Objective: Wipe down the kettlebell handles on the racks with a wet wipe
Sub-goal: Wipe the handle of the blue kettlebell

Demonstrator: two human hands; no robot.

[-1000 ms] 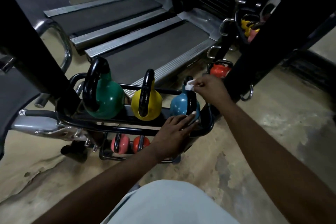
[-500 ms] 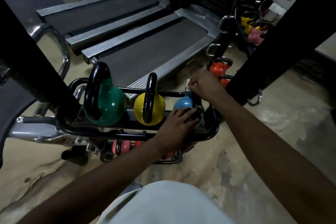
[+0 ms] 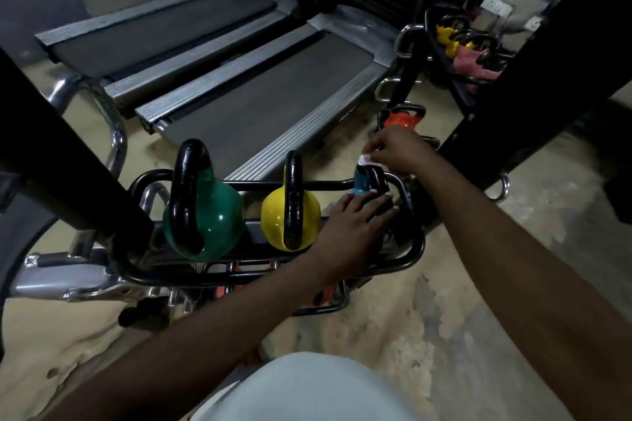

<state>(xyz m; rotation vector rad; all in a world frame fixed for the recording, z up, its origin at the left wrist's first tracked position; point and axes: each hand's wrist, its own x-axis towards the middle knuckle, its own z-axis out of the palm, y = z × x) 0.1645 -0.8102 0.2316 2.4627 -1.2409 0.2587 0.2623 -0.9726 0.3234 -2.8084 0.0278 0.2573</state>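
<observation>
A small white wet wipe (image 3: 367,160), crumpled, sits against the top of the glossy black handle (image 3: 377,178) of a blue kettlebell (image 3: 359,185). The right hand (image 3: 400,150) pinches the wipe there between thumb and fingertips, wrist raised above the handle. The blue kettlebell stands at the right end of the upper shelf of a black tubular rack (image 3: 178,278). In the same row are a yellow kettlebell (image 3: 273,219) in the middle and a larger green kettlebell (image 3: 219,215) at the left, both with black handles. Pinkish weights (image 3: 223,291) show partly on the shelf beneath. The left hand (image 3: 349,232) lies flat on the blue kettlebell's body, fingers straight, gripping nothing
</observation>
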